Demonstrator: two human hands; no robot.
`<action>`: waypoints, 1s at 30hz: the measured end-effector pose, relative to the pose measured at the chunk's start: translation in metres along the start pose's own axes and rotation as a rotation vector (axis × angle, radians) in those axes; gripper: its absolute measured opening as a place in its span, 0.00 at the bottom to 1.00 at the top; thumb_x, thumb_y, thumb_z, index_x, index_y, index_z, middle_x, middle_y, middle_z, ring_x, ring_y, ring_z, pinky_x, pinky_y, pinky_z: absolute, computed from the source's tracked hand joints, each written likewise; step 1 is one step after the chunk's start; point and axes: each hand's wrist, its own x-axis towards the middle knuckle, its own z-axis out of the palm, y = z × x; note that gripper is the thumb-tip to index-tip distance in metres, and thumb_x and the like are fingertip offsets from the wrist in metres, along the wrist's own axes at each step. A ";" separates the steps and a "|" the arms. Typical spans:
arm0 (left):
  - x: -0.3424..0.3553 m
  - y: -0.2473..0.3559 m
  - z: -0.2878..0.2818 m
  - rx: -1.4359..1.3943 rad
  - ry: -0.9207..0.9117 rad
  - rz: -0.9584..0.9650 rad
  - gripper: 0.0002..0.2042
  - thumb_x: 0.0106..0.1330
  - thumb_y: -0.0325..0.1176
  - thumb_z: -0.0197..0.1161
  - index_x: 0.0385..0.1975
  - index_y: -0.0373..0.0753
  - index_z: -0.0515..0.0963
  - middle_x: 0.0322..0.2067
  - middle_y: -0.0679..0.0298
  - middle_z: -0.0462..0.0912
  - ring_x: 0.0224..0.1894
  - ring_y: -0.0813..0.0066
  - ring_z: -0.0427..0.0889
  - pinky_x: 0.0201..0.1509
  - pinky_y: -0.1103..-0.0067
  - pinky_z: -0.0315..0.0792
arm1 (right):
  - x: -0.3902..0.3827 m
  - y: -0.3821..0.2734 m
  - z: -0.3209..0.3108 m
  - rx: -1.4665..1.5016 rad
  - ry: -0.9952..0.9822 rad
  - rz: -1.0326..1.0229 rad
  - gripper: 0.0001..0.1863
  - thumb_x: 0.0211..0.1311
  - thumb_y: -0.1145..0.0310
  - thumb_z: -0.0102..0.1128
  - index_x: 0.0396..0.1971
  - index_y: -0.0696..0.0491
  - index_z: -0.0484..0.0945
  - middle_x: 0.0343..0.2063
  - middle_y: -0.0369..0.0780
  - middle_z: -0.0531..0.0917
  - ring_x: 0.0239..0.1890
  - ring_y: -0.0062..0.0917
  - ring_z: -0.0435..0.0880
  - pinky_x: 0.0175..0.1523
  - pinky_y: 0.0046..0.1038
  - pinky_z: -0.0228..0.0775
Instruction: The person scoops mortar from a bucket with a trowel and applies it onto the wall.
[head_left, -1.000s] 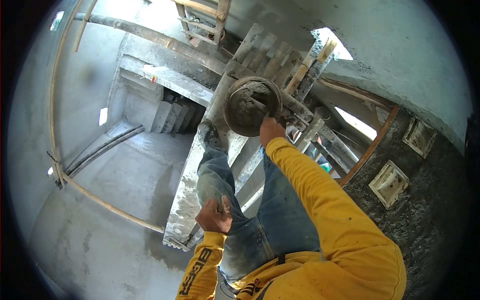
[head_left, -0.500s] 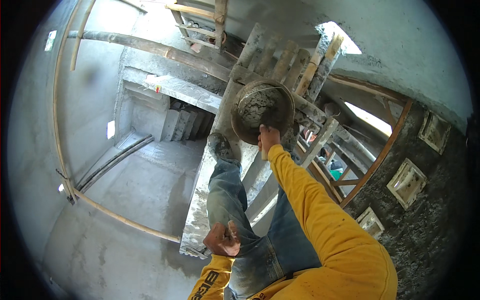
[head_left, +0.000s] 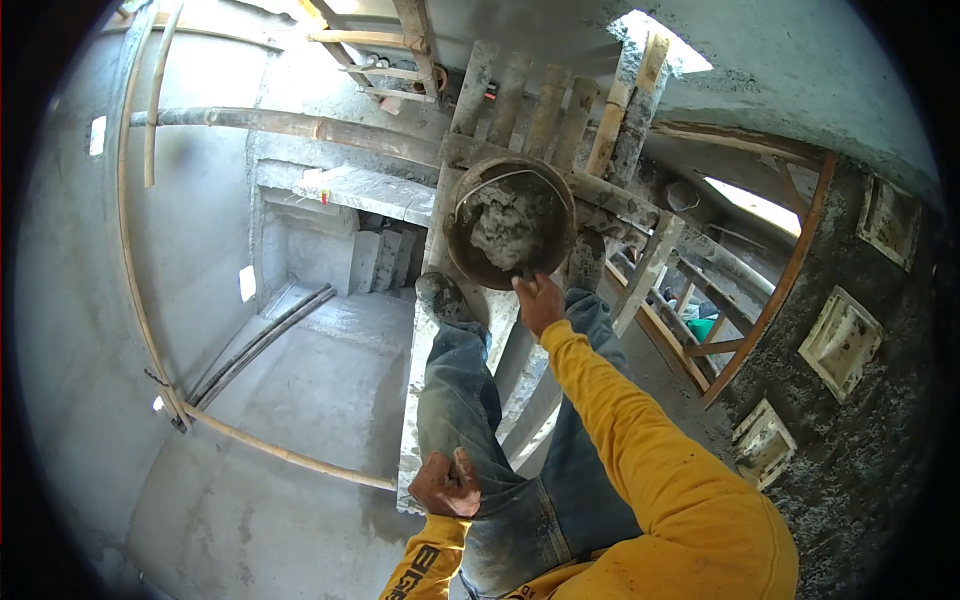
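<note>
A round bucket [head_left: 462,246] with a thin wire handle stands on the planks before me, with wet grey mortar [head_left: 505,228] inside. My right hand [head_left: 541,303] is closed at its near rim around a trowel, whose grip is covered by my fingers and whose blade is lost in the mortar. Curled into a loose fist, my left hand [head_left: 446,485] rests by my left thigh with the thumb raised, and nothing shows in it. My left shoe [head_left: 440,296] is planted on the planks just left of the bucket.
Mortar-stained planks [head_left: 414,440] form a raised platform above a grey floor [head_left: 290,400]. A bamboo pole [head_left: 300,127] crosses beyond it, near a wooden ladder [head_left: 415,45]. Pale square frames [head_left: 842,343] sit in the rough right wall. Gaps open between the boards at right.
My right hand has turned and drawn slightly nearer at the bucket rim. A pale heap of mortar now shows in the bucket. My left hand stays by the thigh; the view has shifted slightly.
</note>
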 end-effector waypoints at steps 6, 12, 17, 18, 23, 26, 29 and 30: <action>-0.001 0.014 0.004 0.021 -0.024 -0.021 0.21 0.64 0.33 0.62 0.12 0.38 0.60 0.11 0.57 0.60 0.13 0.62 0.61 0.19 0.68 0.55 | -0.011 -0.024 -0.026 -0.397 -0.049 0.002 0.26 0.61 0.50 0.54 0.45 0.59 0.78 0.40 0.54 0.83 0.45 0.52 0.80 0.53 0.45 0.70; -0.005 0.021 0.009 0.085 0.020 -0.006 0.22 0.65 0.37 0.61 0.12 0.38 0.60 0.12 0.54 0.62 0.14 0.56 0.63 0.20 0.66 0.57 | -0.034 -0.024 -0.055 -0.474 -0.061 -0.012 0.24 0.61 0.52 0.54 0.44 0.58 0.79 0.39 0.53 0.83 0.43 0.50 0.81 0.51 0.45 0.72; -0.011 0.020 0.019 0.165 0.079 0.032 0.22 0.66 0.39 0.60 0.12 0.38 0.61 0.13 0.52 0.64 0.15 0.52 0.64 0.21 0.63 0.58 | -0.046 -0.031 -0.086 -0.500 -0.194 -0.102 0.18 0.58 0.56 0.55 0.38 0.56 0.79 0.34 0.50 0.84 0.41 0.48 0.82 0.47 0.46 0.74; -0.009 0.021 0.023 0.172 0.100 0.036 0.22 0.67 0.40 0.59 0.12 0.37 0.62 0.13 0.51 0.65 0.15 0.50 0.64 0.21 0.62 0.58 | -0.054 -0.041 -0.099 -0.614 -0.129 -0.258 0.15 0.57 0.58 0.56 0.36 0.55 0.78 0.33 0.50 0.83 0.40 0.47 0.82 0.45 0.46 0.74; 0.001 0.038 0.029 0.242 0.066 0.129 0.21 0.67 0.41 0.57 0.13 0.37 0.65 0.14 0.52 0.69 0.19 0.48 0.69 0.25 0.60 0.63 | -0.097 -0.148 -0.213 -0.302 -0.130 -0.339 0.24 0.63 0.53 0.57 0.51 0.54 0.69 0.36 0.53 0.83 0.41 0.51 0.82 0.45 0.44 0.74; 0.008 0.051 0.034 0.322 0.082 0.159 0.20 0.66 0.42 0.56 0.15 0.36 0.69 0.17 0.50 0.73 0.21 0.46 0.73 0.27 0.58 0.66 | -0.112 -0.200 -0.285 -0.252 -0.069 -0.444 0.22 0.62 0.53 0.58 0.47 0.55 0.72 0.33 0.53 0.82 0.40 0.50 0.82 0.43 0.44 0.74; 0.017 0.064 0.043 0.406 0.043 0.141 0.19 0.66 0.43 0.55 0.18 0.35 0.73 0.21 0.48 0.78 0.26 0.44 0.77 0.31 0.56 0.70 | -0.116 -0.216 -0.375 -0.013 0.090 -0.677 0.16 0.62 0.57 0.60 0.37 0.56 0.75 0.25 0.47 0.80 0.30 0.38 0.80 0.35 0.37 0.72; 0.019 0.068 0.046 0.445 0.018 0.121 0.19 0.66 0.43 0.55 0.18 0.35 0.73 0.21 0.48 0.78 0.26 0.44 0.77 0.31 0.56 0.70 | -0.113 -0.218 -0.414 0.102 0.120 -0.747 0.14 0.63 0.60 0.61 0.35 0.56 0.75 0.19 0.42 0.78 0.22 0.26 0.79 0.30 0.31 0.72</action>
